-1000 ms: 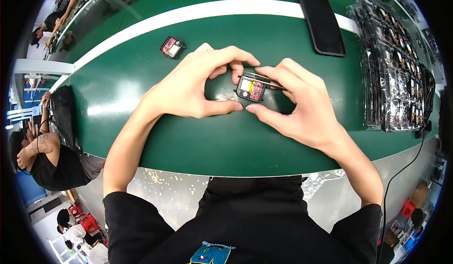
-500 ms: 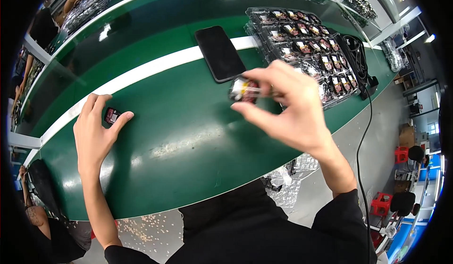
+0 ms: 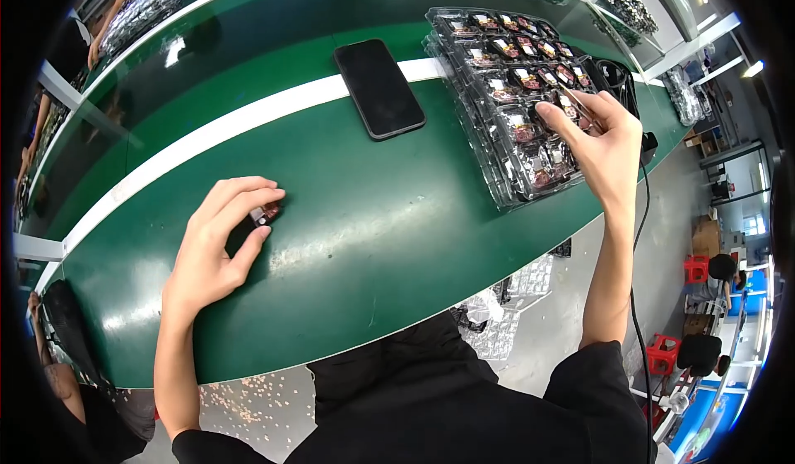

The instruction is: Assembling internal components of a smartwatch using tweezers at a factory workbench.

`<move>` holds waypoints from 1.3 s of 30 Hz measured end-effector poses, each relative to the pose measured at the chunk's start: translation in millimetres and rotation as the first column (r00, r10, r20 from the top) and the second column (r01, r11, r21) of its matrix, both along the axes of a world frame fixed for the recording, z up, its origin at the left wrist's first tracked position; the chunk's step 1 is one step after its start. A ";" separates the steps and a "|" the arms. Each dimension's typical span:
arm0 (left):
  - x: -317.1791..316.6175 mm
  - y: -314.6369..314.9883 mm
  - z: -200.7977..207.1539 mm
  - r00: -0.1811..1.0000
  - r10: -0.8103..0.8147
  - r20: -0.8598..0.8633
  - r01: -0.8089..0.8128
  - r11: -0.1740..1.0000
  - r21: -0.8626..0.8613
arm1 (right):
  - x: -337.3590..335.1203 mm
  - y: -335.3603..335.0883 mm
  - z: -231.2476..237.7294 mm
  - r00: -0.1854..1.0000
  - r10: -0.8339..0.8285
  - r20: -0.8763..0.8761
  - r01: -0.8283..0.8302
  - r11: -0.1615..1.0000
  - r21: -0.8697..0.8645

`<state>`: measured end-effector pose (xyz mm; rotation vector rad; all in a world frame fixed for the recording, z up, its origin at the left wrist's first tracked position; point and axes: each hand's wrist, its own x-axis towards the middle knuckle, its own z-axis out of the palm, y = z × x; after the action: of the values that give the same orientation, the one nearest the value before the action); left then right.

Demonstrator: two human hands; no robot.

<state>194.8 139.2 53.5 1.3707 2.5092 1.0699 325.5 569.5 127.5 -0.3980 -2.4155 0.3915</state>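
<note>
My left hand (image 3: 217, 236) is over the green table with a small black and red electronic module (image 3: 264, 214) between thumb and fingers. The fingers partly cover the module. My right hand (image 3: 609, 145) is above the clear plastic tray (image 3: 497, 178), closed round a thin metal tool that looks like tweezers (image 3: 580, 108). Its thumb and fingertips are over a pocket near the tray's right-middle part. Black and red modules (image 3: 526, 79) with pale labels sit in rows in the tray's pockets. Whether the right fingertips touch a module cannot be made out.
A black phone (image 3: 380, 89) lies left of the tray, across the white strip (image 3: 224, 137). A black cable (image 3: 636, 298) hangs past the table's right edge. Clear packaging (image 3: 497, 323) lies below the front edge. Red stools (image 3: 662, 354) stand to the right. Other people's arms show at far left.
My right hand has moved right from the middle of the table to the tray; the module it held no longer shows in it. My left hand and its module have shifted right.
</note>
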 end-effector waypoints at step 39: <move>-19.1 -12.2 -29.5 0.993 -0.058 0.106 0.052 0.997 0.058 | -73.7 -176.3 -105.0 0.569 0.822 -0.016 -0.728 0.495 -0.475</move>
<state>175.7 127.0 24.0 1.3490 2.3701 1.1771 251.9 393.2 22.5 0.5929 -2.5750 1.3816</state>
